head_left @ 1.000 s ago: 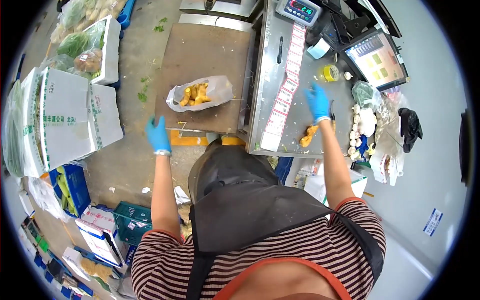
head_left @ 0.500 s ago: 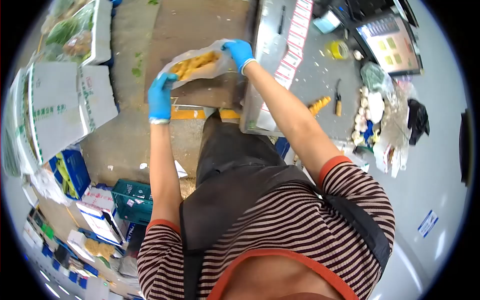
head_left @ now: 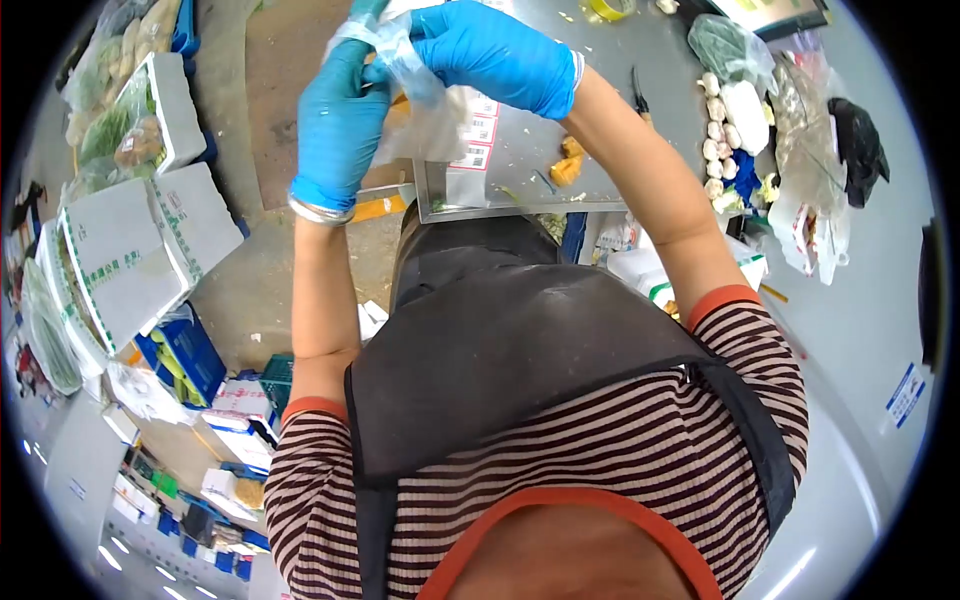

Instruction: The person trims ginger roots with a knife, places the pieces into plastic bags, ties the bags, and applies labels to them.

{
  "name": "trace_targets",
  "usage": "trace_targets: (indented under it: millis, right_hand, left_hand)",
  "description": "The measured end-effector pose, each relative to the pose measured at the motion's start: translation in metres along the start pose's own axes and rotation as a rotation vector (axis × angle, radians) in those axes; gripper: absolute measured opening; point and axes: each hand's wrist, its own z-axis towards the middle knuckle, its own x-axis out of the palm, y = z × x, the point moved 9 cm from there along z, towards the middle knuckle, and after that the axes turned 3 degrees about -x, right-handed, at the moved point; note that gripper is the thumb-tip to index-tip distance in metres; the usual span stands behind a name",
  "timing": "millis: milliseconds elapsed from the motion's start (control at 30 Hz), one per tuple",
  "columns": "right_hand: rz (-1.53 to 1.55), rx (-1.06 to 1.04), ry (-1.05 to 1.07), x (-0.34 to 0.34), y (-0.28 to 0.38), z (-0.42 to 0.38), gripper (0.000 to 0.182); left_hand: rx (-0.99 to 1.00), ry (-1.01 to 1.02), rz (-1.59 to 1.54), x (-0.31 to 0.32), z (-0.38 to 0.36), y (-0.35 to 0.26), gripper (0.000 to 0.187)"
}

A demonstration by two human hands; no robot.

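Both hands wear blue gloves and are close together at the top of the view. My left hand (head_left: 343, 125) is closed on the twisted neck of a clear plastic bag (head_left: 433, 125). Beside it, my right hand (head_left: 500, 55) pinches the gathered plastic. The bag hangs below the fingers, and a bit of its yellow contents shows through; the rest is hidden behind the hands and the cloudy plastic.
The metal table (head_left: 520, 160) holds a strip of labels (head_left: 480, 140), a yellow root piece (head_left: 567, 163), a dark-bladed knife (head_left: 640, 95), garlic bulbs (head_left: 715, 130) and a tape roll (head_left: 607, 8). White boxes (head_left: 125, 260) stand at the left.
My hands have come together and nearer to me. The bag, held stretched between them before, is now gathered and twisted at its top. The view has shifted.
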Motion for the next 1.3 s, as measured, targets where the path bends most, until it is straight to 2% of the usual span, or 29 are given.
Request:
trace_targets:
  millis: [33,67,100,133,200,233,267,333,400,433,467,500,567,600,667,700,800,833,933,1033,1067,1100,1167,1200,1267,1300]
  right_hand:
    - [-0.158,-0.034,-0.001,-0.01,0.006,-0.006,0.025]
    - [-0.295,0.03,-0.056,-0.016,0.009,-0.021,0.022]
    - [-0.548,0.025,-0.08,-0.022,0.012,-0.029,0.022]
    - [-0.798,0.025,-0.101,-0.025,0.012,-0.037,0.022]
    - [-0.9,0.125,-0.068,-0.032,-0.005,-0.051,0.023]
    - [-0.954,0.175,-0.053,-0.037,-0.015,-0.056,0.024]
    - [-0.875,0.165,-0.201,-0.056,-0.021,-0.062,0.026]
    - [-0.711,0.148,-0.484,-0.109,-0.053,-0.078,0.03]
    - [-0.584,0.307,-0.609,-0.159,-0.136,-0.092,0.032]
    - [-0.622,0.394,-0.556,-0.17,-0.167,-0.101,0.034]
    - [-0.66,0.472,-0.504,-0.177,-0.195,-0.107,0.035]
    - [-0.609,0.463,-0.578,-0.18,-0.22,-0.111,0.037]
    - [-0.533,0.506,-0.638,-0.175,-0.208,-0.115,0.037]
    - [-0.517,0.505,-0.642,-0.17,-0.198,-0.119,0.034]
    - [-0.101,0.312,-0.449,-0.161,-0.184,-0.119,0.031]
    - [0.093,0.207,-0.342,-0.16,-0.168,-0.113,0.03]
    - [0.508,0.074,-0.198,-0.119,-0.091,-0.106,0.038]
    - [0.286,0.044,-0.204,-0.115,-0.075,-0.104,0.047]
    - [0.403,0.207,-0.3,-0.119,-0.119,-0.102,0.041]
    - [-0.137,0.152,-0.325,-0.12,-0.122,-0.093,0.041]
    - [-0.338,0.136,-0.348,-0.122,-0.123,-0.089,0.041]
    - [-0.464,0.095,-0.536,-0.134,-0.099,-0.088,0.024]
    - [-0.513,0.325,-0.713,-0.154,-0.12,-0.093,0.02]
    - [-0.535,0.437,-0.794,-0.163,-0.132,-0.096,0.019]
    - [-0.637,0.498,-0.778,-0.161,-0.15,-0.091,0.019]
    - [-0.688,0.529,-0.767,-0.159,-0.157,-0.09,0.02]
  left_hand:
    - [0.072,0.038,-0.142,0.018,0.004,-0.01,0.051]
    - [0.14,0.075,-0.287,0.036,0.005,-0.021,0.052]
    - [0.021,0.118,-0.556,0.056,0.003,-0.019,0.056]
    - [-0.019,0.191,-0.619,0.073,0.005,-0.011,0.052]
    - [-0.096,0.334,-0.74,0.109,0.015,0.026,0.046]
    - [-0.205,0.366,-0.787,0.124,0.019,0.065,0.038]
    - [-0.321,0.398,-0.834,0.137,0.019,0.101,0.03]
    - [-0.296,0.455,-0.571,0.15,0.018,0.095,0.018]
    - [-0.262,0.44,-0.199,0.152,0.013,0.059,0.015]
    - [-0.216,0.479,-0.304,0.159,0.009,0.066,0.019]
    - [0.043,0.417,-0.058,0.158,0.009,0.061,0.022]
    - [-0.016,0.333,-0.161,0.154,0.006,0.064,0.024]
    - [-0.216,0.213,-0.459,0.149,0.001,0.074,0.03]
    - [-0.208,0.177,-0.57,0.145,0.0,0.07,0.03]
    - [-0.177,0.089,-0.808,0.138,0.014,0.057,0.031]
    - [-0.196,0.186,-0.867,0.14,0.022,0.057,0.03]
    - [-0.101,0.27,-0.495,0.153,0.039,0.039,0.038]
    - [-0.029,0.292,-0.481,0.162,0.044,0.035,0.05]
    - [0.069,0.366,-0.186,0.18,0.061,0.044,0.057]
    - [0.0,0.45,-0.462,0.181,0.067,0.056,0.05]
    - [-0.039,0.42,-0.433,0.179,0.068,0.063,0.045]
    - [-0.077,0.392,-0.405,0.176,0.066,0.063,0.041]
    - [-0.088,0.327,-0.252,0.173,0.059,0.068,0.03]
    - [-0.063,0.377,-0.127,0.179,0.049,0.063,0.031]
    - [-0.015,0.476,0.128,0.189,0.022,0.047,0.033]
    - [-0.026,0.436,0.092,0.183,0.018,0.047,0.033]
